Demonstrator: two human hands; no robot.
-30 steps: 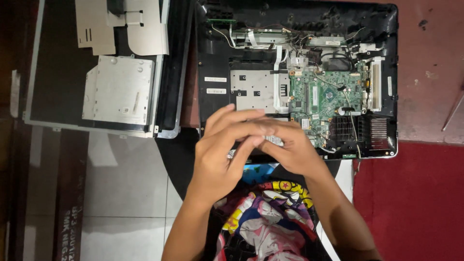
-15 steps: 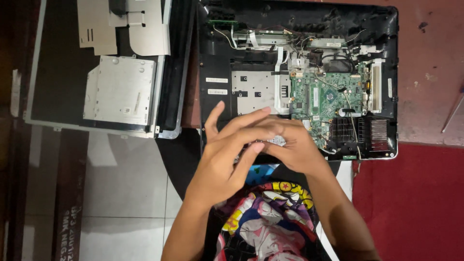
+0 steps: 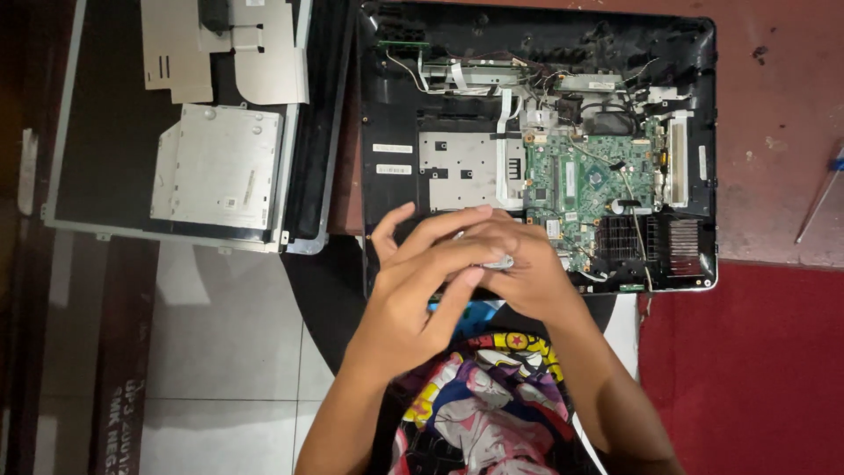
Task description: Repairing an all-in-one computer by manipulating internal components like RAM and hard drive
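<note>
Both hands together over the near edge of an opened black computer case. Left hand lies across right hand, fingers overlapping; a small silver part shows between them, grip unclear. Green circuit board just beyond. Silver drive on panel, left. Screwdriver far right.

Both forearms come up from the bottom edge and angle inward until the hands meet in the middle. The left hand lies partly over the right hand, its fingers stretched out long and slanting up to the right, the thumb sticking up and away on its own. The right hand is curled, knuckles up, its fingers bent in under the left's fingertips. The wrists sit apart, the hands touching.
</note>
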